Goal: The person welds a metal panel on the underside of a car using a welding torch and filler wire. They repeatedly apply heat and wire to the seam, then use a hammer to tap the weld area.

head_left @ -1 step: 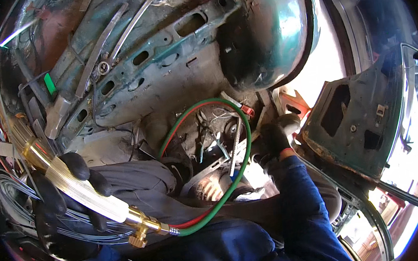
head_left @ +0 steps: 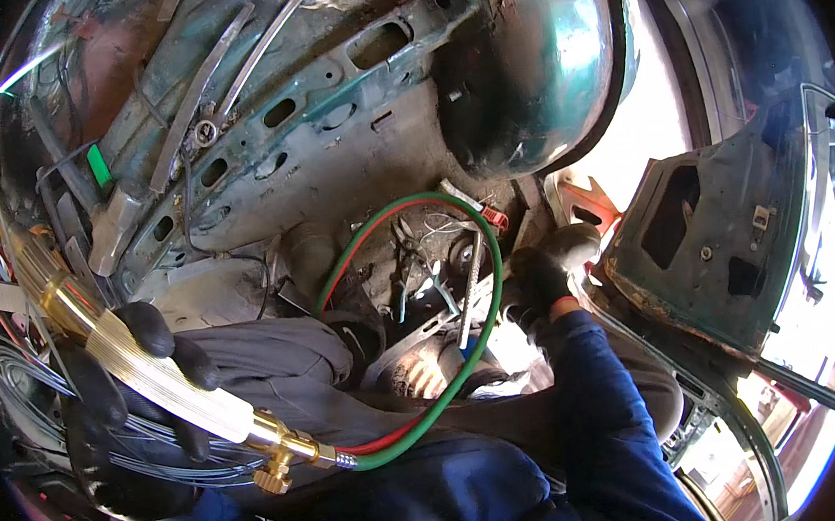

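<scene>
My left hand [head_left: 114,400], in a black glove, is wrapped round the ribbed, pale metal handle of a gas torch [head_left: 170,383]. The torch slants across the left side, and its brass valve end [head_left: 274,445] points toward my lap. From that end a green and a red hose [head_left: 495,298] loop up and over the middle. My black-gloved right hand [head_left: 540,277] reaches forward beside a rounded, greyish shape [head_left: 572,244], near the lower edge of the car body. Its fingers are dark and partly hidden, so I cannot tell whether they hold anything.
Pliers [head_left: 406,262] and other small tools lie on the dirty floor inside the hose loop. A hammer [head_left: 117,224] rests on the green car body at left. Coiled thin wire [head_left: 32,383] hangs near my left hand. A stripped green door panel [head_left: 707,243] stands at right.
My right hand has shifted very slightly to the left. The torch in my left hand is almost unmoved.
</scene>
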The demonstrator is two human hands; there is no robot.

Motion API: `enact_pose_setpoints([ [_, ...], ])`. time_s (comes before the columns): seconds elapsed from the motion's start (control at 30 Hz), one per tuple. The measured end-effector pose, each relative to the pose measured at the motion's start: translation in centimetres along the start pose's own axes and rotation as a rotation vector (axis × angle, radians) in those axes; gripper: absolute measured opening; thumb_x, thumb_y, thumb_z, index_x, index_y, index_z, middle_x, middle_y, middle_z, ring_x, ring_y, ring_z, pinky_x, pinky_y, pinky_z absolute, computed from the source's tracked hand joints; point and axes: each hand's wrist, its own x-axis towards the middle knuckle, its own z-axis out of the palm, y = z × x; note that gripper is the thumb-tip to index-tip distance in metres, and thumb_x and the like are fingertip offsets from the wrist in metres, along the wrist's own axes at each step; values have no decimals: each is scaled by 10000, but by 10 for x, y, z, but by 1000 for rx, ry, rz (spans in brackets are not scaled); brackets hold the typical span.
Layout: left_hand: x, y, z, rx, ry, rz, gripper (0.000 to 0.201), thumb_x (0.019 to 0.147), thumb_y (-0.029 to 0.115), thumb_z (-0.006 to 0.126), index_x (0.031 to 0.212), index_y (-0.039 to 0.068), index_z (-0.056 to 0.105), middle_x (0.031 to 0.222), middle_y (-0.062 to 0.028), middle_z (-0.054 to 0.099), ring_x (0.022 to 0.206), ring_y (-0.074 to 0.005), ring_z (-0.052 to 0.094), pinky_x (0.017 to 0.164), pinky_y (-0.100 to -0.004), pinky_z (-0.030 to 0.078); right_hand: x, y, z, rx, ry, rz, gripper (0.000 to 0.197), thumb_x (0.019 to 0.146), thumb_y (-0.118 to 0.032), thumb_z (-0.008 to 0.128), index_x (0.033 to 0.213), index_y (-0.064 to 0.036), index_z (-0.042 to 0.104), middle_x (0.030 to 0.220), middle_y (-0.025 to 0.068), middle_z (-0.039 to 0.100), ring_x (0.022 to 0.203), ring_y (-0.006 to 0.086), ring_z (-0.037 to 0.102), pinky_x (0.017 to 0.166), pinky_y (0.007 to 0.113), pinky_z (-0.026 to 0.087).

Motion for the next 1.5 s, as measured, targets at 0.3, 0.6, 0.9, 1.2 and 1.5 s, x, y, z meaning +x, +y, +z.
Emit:
enact_pose_setpoints([
  [0.3, 15, -3, 18, 48, 39, 8, 454, 1112, 326, 660, 1442, 38, 540, 1366, -289, 602, 988, -489, 769, 907, -543, 658, 29, -83, 5, 591, 435, 164, 306, 1067, -194, 611, 1316, -38, 695, 1131, 234, 758, 1070, 408, 732, 953, 528, 573],
  [0.6, 22, -17, 42, 4, 84, -35, 432, 1096, 301, 680, 1404, 17, 574, 1290, -264, 637, 977, -437, 767, 871, -508, 655, 130, 15, 80, 44, 111, 281, 563, 963, -508, 742, 1422, -188, 680, 1358, 246, 703, 1204, 474, 719, 942, 605, 584],
  [0.9, 28, -23, 49, -19, 80, -81, 410, 1081, 275, 699, 1367, -3, 608, 1214, -240, 672, 967, -386, 765, 834, -472, 651, 92, 1, -5, -95, 64, -33, 422, 978, -467, 744, 1175, -96, 711, 1204, 284, 738, 1065, 504, 735, 883, 595, 595],
  [1.2, 19, -21, 40, -98, 26, -63, 389, 1066, 250, 719, 1330, -24, 641, 1138, -216, 707, 956, -334, 763, 798, -437, 647, -65, -28, -267, -758, -265, -93, 366, 1078, -337, 637, 1397, -185, 733, 1395, 216, 708, 1041, 396, 787, 835, 507, 644],
  [1.5, 3, 12, 68, -92, -22, -75, 360, 1060, 233, 736, 1285, -42, 678, 1074, -174, 737, 945, -271, 740, 815, -417, 619, -79, -195, -473, -866, 395, -812, 326, 969, -98, 757, 1293, -115, 787, 1137, 101, 808, 901, 295, 762, 735, 433, 616],
])
